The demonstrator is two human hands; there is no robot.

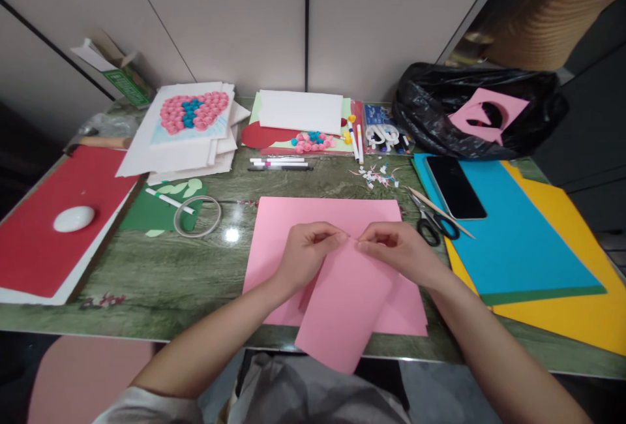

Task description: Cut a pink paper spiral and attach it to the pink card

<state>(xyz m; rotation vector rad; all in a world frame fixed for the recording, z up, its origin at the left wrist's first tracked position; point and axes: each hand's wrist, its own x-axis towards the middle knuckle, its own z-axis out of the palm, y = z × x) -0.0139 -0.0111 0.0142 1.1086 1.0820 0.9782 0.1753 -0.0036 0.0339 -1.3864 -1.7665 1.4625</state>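
Note:
A folded sheet of pink paper hangs at a slant between my hands, its lower corner reaching past the table's front edge. My left hand pinches its top edge near the left corner. Close beside it, my right hand pinches the same edge, thumb and fingers pressed together. Beneath them lies a larger stack of pink paper sheets, flat on the table. To the right of my right hand rest black-handled scissors and a thin wooden stick.
Blue paper and yellow paper lie right, under a phone. Behind them sits a black plastic bag. At left are red paper, a white oval object and a tape roll. Paper scraps and pens lie behind.

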